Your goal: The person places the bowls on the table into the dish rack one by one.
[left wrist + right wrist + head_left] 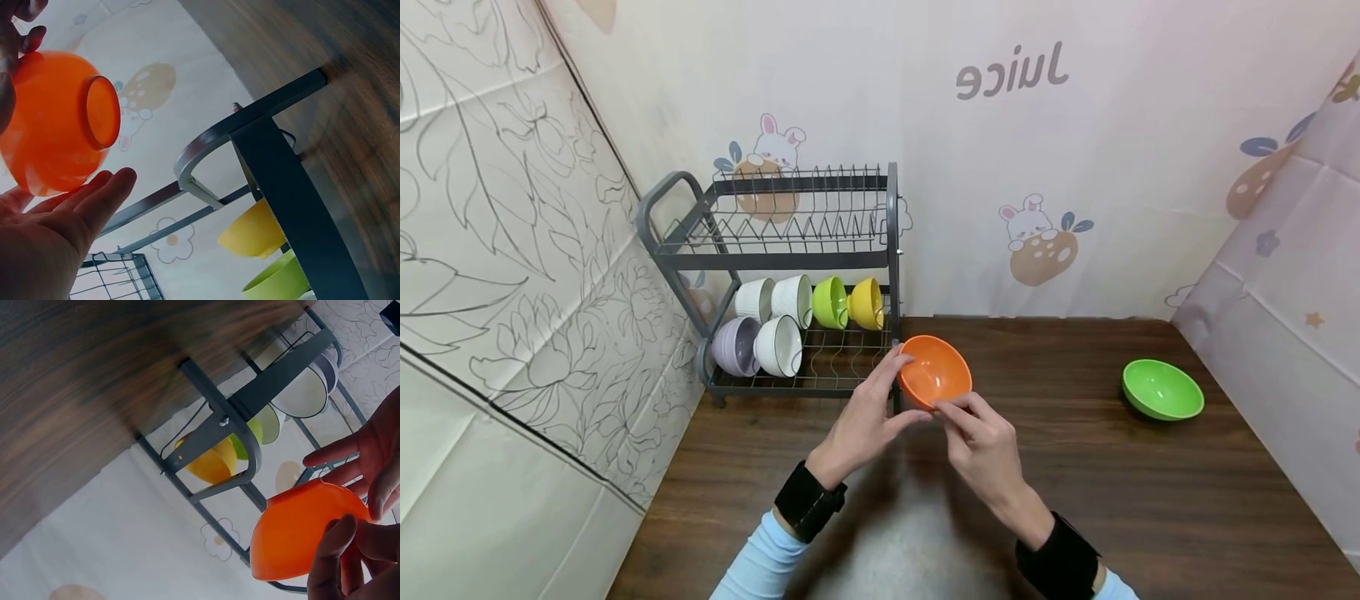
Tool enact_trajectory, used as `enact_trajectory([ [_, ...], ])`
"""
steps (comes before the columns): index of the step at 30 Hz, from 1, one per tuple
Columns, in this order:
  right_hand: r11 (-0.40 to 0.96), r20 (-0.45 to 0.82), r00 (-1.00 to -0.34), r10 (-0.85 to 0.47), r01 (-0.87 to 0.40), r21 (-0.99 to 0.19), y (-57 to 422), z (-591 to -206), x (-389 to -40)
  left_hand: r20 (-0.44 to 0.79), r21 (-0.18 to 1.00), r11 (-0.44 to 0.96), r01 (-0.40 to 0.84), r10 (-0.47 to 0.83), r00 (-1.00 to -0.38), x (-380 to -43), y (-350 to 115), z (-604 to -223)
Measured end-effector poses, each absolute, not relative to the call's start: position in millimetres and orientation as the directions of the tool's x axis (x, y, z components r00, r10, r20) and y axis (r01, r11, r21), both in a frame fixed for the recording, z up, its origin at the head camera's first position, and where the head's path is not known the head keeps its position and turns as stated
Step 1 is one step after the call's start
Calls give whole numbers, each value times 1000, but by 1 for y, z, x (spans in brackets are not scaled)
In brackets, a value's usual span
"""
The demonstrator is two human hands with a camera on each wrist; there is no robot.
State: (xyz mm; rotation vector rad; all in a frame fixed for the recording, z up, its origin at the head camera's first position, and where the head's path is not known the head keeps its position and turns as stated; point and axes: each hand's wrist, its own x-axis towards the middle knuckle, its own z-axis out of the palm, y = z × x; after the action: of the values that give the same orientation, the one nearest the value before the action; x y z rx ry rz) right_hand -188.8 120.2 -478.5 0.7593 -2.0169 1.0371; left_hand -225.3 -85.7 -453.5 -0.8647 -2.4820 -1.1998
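Observation:
An orange bowl is held up in front of the dish rack's right post, its inside facing the head camera. My right hand pinches its lower rim between thumb and fingers, as the right wrist view shows too. At the bowl's left side, my left hand has its fingers extended along the rim, with the thumb held apart below. In the left wrist view the bowl's round foot faces the camera, and the left fingers lie straight at its edge.
The grey two-tier dish rack stands at the left. On its lower tier are white bowls, a lilac bowl, a lime bowl and a yellow bowl. A green bowl sits on the dark wooden table at right.

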Motion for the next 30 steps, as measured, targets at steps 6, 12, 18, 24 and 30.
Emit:
enact_trajectory([
  [6, 467, 812, -557, -172, -772, -430, 115, -481, -187, 452, 634, 468, 615, 421, -787, -229, -90, -453],
  [12, 415, 792, -570, -220, -789, -452, 113, -482, -189, 461, 627, 468, 623, 423, -780, -230, -98, -450],
  [18, 415, 741, -618, -262, -766, -491, 113, -483, -190, 467, 598, 509, 619, 407, -785, -231, -111, -447],
  [24, 443, 752, -618, -228, -754, -485, 119, -485, -190, 508, 500, 598, 626, 382, -772, -234, -140, -444],
  [30, 463, 731, -651, -204, -722, -514, 124, -486, -189, 518, 507, 659, 556, 283, -807, -236, -161, -443],
])
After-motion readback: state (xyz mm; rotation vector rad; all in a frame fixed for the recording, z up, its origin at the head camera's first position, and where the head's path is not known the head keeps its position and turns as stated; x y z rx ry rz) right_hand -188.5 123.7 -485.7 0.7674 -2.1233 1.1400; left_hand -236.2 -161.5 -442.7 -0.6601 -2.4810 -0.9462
